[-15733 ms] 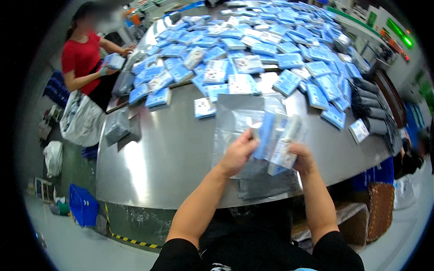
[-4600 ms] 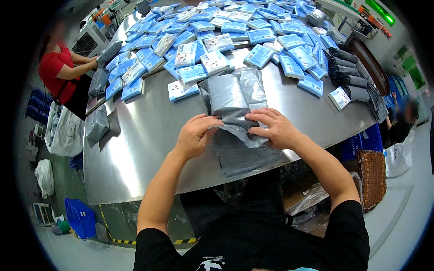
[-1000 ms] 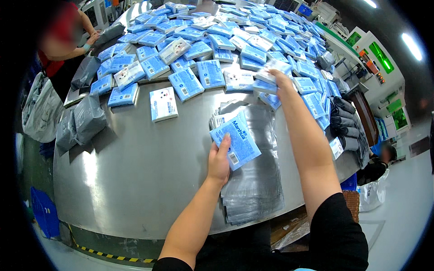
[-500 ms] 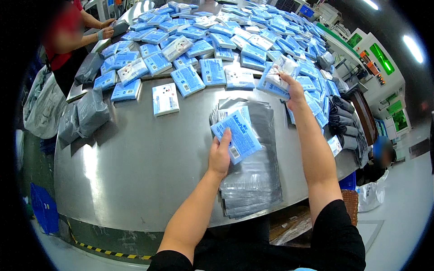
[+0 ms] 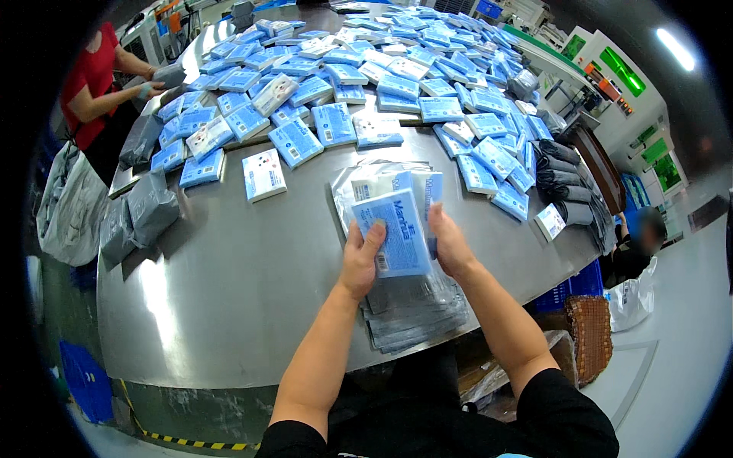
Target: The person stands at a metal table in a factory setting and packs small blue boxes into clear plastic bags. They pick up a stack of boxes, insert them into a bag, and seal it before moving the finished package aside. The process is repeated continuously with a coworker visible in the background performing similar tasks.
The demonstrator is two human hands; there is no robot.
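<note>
Hands (image 5: 360, 263) (image 5: 452, 246) grasp blue packs (image 5: 397, 240) over a shiny metal table (image 5: 237, 298), a white machine (image 5: 637, 103) beyond, at right.

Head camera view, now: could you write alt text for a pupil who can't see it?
A left hand and right hand hold blue-and-white packs together above stacked grey plastic bags on a metal table. Beyond lies a large pile of similar packs; at left are grey parcels and a person in red.

Your count: two hands (image 5: 360, 263), one grey bag stack (image 5: 416, 324), two grey parcels (image 5: 153, 204) paired on your left, two co-workers (image 5: 90, 85); blue packs (image 5: 334, 124) in dozens, too overlapped to tally.
</note>
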